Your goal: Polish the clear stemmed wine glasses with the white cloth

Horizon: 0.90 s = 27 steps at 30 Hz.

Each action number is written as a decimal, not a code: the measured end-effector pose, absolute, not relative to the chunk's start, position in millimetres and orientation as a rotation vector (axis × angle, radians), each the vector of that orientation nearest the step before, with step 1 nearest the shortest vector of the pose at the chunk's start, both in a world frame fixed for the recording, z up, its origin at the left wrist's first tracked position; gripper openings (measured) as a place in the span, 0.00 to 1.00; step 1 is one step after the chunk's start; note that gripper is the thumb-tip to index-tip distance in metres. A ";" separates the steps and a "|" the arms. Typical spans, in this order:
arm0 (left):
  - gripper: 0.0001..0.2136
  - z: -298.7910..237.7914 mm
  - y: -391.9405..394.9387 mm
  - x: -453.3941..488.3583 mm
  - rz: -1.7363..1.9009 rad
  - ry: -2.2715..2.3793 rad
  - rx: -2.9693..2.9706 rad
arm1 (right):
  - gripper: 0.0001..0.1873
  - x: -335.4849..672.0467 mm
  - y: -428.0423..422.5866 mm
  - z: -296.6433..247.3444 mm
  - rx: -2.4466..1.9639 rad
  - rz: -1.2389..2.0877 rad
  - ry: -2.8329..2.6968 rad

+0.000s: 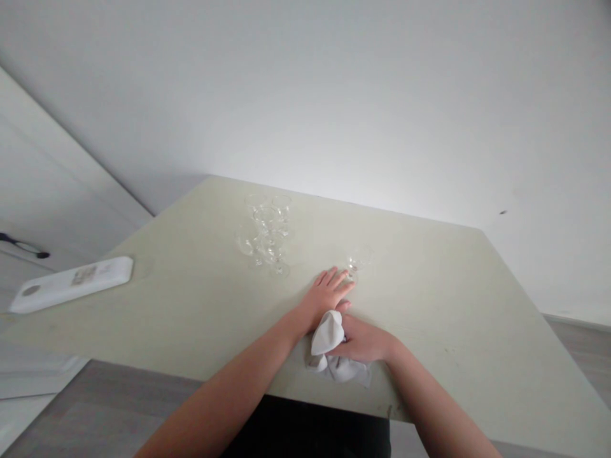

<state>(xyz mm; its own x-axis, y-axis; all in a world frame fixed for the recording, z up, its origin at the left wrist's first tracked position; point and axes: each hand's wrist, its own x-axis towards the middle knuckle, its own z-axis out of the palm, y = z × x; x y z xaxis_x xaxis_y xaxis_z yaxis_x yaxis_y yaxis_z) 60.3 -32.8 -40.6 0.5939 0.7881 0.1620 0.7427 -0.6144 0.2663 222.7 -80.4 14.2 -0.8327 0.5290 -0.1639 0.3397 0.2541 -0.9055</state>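
My left hand (327,294) is stretched out low over the table with its fingers apart and the palm down. Its fingertips reach the foot of a clear stemmed glass (354,262); whether they touch it I cannot tell. Close beneath that hand, my right hand (365,338) is closed around a white cloth (328,332), which bunches up near the left wrist and trails on the tabletop. Further back on the left stands a cluster of several clear stemmed glasses (268,232), overlapping one another in view.
The pale table (429,305) meets a white wall (334,95) at the back. A long white object with a round dark spot (71,285) lies at the table's left edge. Beyond it is a white cabinet door with a dark handle (23,245). Grey floor (128,394) shows below.
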 end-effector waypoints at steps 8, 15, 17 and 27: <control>0.25 -41.4 -32.9 60.0 0.405 1.280 2.641 | 0.13 223.6 -80.4 14.3 -0.835 1.608 -2.360; 0.26 -43.0 -32.4 60.2 0.398 1.289 2.654 | 0.11 222.9 -80.7 14.1 -0.810 1.593 -2.358; 0.26 -44.2 -32.0 60.3 0.395 1.295 2.654 | 0.11 222.6 -80.8 14.1 -0.802 1.599 -2.359; 0.25 -39.5 -34.3 59.5 0.389 1.286 2.653 | 0.10 223.1 -81.6 14.1 -0.825 1.601 -2.360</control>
